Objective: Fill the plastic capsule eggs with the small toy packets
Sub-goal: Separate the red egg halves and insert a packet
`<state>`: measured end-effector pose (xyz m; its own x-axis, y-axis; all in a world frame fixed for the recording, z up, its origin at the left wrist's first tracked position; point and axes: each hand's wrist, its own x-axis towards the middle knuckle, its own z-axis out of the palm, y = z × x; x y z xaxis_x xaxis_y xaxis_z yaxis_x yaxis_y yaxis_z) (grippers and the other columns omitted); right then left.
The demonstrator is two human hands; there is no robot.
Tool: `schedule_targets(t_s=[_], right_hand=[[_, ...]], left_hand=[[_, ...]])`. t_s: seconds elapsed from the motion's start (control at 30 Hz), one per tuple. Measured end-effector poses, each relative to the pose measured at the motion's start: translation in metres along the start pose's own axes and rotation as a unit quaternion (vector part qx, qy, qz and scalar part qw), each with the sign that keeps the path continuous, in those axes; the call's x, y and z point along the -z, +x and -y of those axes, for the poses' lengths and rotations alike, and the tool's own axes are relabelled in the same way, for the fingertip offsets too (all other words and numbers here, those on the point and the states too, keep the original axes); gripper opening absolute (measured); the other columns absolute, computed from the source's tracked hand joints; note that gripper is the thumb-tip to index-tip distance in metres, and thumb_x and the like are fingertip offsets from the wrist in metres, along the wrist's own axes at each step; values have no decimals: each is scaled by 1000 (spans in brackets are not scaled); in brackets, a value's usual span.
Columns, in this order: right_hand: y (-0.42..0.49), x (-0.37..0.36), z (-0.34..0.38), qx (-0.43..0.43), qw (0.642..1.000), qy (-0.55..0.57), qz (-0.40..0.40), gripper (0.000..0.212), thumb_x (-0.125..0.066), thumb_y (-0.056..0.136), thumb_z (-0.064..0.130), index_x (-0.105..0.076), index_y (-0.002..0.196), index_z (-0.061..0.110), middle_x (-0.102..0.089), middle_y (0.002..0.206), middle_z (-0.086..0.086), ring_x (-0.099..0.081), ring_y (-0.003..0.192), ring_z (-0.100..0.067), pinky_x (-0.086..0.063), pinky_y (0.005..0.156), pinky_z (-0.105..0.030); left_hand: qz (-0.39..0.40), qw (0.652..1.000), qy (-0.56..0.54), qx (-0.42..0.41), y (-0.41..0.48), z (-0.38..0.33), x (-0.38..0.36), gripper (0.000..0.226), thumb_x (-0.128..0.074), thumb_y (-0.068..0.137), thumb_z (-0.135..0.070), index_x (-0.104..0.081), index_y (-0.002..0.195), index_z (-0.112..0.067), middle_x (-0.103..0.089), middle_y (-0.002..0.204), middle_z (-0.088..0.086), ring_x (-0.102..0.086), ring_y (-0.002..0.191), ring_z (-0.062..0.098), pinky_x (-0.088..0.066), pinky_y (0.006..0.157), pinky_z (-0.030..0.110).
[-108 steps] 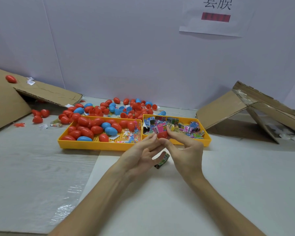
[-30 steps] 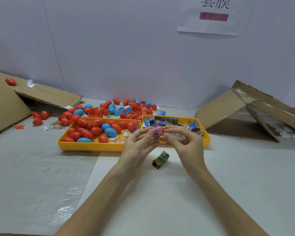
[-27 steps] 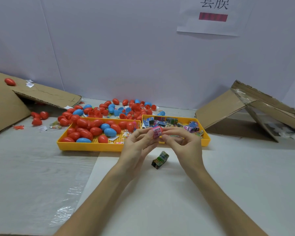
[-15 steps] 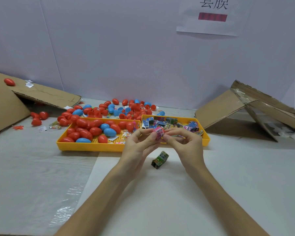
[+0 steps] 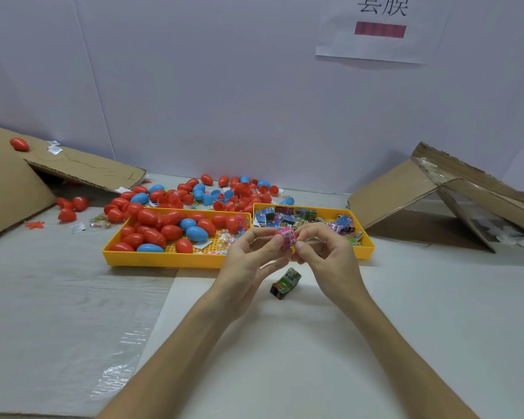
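Hands meet over the table: left hand point(image 5: 248, 263) and right hand point(image 5: 325, 257) both pinch one pink packet point(image 5: 286, 237), where something red showed seconds ago, so stuffing has probably begun. One green packet point(image 5: 286, 282) lies beneath. Beyond, two yellow trays: the left tray point(image 5: 164, 262) holds three blue eggs point(image 5: 196, 233) among many red eggs point(image 5: 147, 216), the right tray point(image 5: 367, 252) packets. More loose eggs point(image 5: 239, 189) are heaped behind.

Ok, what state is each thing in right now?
left hand: pinches pink packet.
right hand: pinches pink packet.
pink packet: held above table.
green packet: lies on table, untouched.
left tray: holds closed eggs.
right tray: holds packets.
loose eggs: heaped behind trays, some open.
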<state>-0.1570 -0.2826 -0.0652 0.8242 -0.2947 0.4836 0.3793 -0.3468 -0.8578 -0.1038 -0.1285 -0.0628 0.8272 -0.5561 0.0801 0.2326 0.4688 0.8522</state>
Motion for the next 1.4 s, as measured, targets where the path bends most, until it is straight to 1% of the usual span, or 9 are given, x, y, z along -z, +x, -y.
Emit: schedule_targets(t_s=[0.2, 0.43, 0.63, 0.9, 0.97, 1.1, 1.2, 1.27, 1.4], right_hand=[[-2, -2, 0, 31, 999, -38, -11, 15, -60, 86, 9, -61, 82, 23, -63, 97, 0, -68, 83, -27, -61, 75, -52], [-2, -3, 0, 37, 998, -55, -12, 11, -55, 81, 13, -57, 78, 23, -61, 95, -2, -63, 89, -32, -59, 76, -57], [0, -3, 0, 13, 1000, -5, -5, 8, -53, 81, 11, -57, 79, 18, -60, 92, 1, -64, 80, -10, -61, 72, -38], [2, 4, 1, 3, 999, 40, -3, 8, -59, 94, 6, -61, 88, 11, -69, 85, 7, -69, 74, -12, -58, 71, -26], [3, 10, 2, 15, 999, 44, -28, 5, -63, 96, 10, -65, 98, 13, -73, 95, 0, -70, 77, -16, -56, 74, -26], [1, 10, 6, 26, 999, 14, -12, 30, -78, 84, 23, -68, 112, 30, -73, 112, 5, -72, 100, -15, -58, 81, -26], [-2, 2, 6, 44, 999, -8, 3, 32, -82, 82, 18, -72, 110, 30, -75, 106, 9, -72, 100, -14, -56, 79, -23], [-3, 0, 6, 39, 999, 0, -8, 27, -82, 82, 19, -75, 105, 31, -76, 101, 8, -73, 97, -15, -58, 81, -30], [-4, 1, 9, 26, 999, 29, 1, 25, -79, 78, 29, -77, 98, 45, -77, 99, 8, -74, 96, -16, -60, 85, -33]], left_hand=[[-9, 1000, 21, -1, -1, 2, -1, 42, -77, 72, -25, -64, 108, -7, -75, 105, 10, -72, 104, 28, -59, 88, 33], [2, 999, 33, -9, 0, 1, -3, 37, -75, 75, -23, -64, 106, -7, -75, 100, 9, -73, 98, 26, -60, 85, 30], [15, 1000, 20, -11, 0, 1, -3, 34, -75, 75, -22, -65, 105, -9, -78, 93, 4, -75, 95, 23, -59, 79, 25], [23, 1000, -6, -9, -1, -1, -2, 37, -68, 84, -27, -63, 116, -10, -78, 104, 8, -74, 101, 24, -59, 81, 26], [24, 999, -34, -3, -1, -2, -1, 38, -62, 90, -30, -61, 123, -10, -76, 113, 11, -73, 106, 26, -59, 83, 27], [22, 1000, -14, 10, 0, -1, -1, 36, -54, 100, -31, -59, 126, -7, -73, 120, 15, -70, 112, 28, -59, 91, 31], [14, 1000, 10, 19, 0, 0, -1, 37, -50, 103, -31, -59, 126, -3, -73, 118, 17, -71, 111, 29, -59, 91, 32], [14, 999, 28, 24, -1, 0, -2, 37, -49, 104, -32, -61, 125, -3, -74, 114, 16, -72, 108, 27, -60, 87, 30], [15, 999, 43, 25, -1, 2, -2, 36, -47, 105, -31, -59, 125, -4, -74, 114, 17, -72, 108, 27, -60, 88, 31]])
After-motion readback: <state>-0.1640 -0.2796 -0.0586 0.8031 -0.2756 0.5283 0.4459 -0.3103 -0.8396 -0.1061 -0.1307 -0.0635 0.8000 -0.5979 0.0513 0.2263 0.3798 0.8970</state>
